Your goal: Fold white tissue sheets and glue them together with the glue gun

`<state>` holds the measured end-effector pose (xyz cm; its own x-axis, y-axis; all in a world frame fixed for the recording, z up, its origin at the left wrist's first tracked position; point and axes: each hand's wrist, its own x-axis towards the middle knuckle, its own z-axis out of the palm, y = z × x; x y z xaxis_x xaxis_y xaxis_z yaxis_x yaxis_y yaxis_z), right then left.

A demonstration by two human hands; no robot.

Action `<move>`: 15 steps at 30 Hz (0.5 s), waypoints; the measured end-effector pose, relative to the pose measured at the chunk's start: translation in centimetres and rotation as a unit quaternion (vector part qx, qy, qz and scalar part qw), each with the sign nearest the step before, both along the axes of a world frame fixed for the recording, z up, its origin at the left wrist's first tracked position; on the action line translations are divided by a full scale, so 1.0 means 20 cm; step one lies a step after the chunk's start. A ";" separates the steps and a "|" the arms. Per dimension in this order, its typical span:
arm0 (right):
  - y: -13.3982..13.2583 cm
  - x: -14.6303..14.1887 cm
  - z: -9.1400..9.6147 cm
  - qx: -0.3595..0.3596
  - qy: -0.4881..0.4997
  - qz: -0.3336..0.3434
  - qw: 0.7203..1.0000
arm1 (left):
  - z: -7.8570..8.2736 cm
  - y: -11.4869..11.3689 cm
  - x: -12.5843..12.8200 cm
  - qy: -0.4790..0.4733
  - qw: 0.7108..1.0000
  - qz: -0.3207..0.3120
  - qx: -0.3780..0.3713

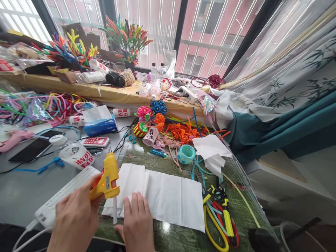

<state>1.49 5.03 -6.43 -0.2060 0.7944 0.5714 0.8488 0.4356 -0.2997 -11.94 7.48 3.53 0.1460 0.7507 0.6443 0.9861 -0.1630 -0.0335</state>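
Observation:
My left hand point(76, 213) is closed around the handle of a yellow glue gun point(110, 175). The gun's nozzle points away from me, and a whitish glue stick point(114, 211) sticks out of its back end. My right hand point(138, 217) lies flat, fingers stretched, on the near edge of a white tissue point(170, 196). Under and beside those fingers the tissue's left part is folded over in layers; the rest is spread to the right with creases. The thumb of this hand rests near the glue stick's end; whether they touch, I cannot tell.
A white power strip point(65, 196) lies left of the glue gun. To the right are pliers point(227, 217) and scissors with yellow handles point(210, 217). Behind the tissue stand a turquoise tape roll point(186, 154), a paper cup point(150, 136) and orange pipe-cleaner pieces point(181, 131).

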 end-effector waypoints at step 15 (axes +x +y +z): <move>-0.01 0.10 0.13 -0.065 0.237 -0.036 0.969 | -0.03 -0.02 -0.06 -0.043 0.998 0.046 0.025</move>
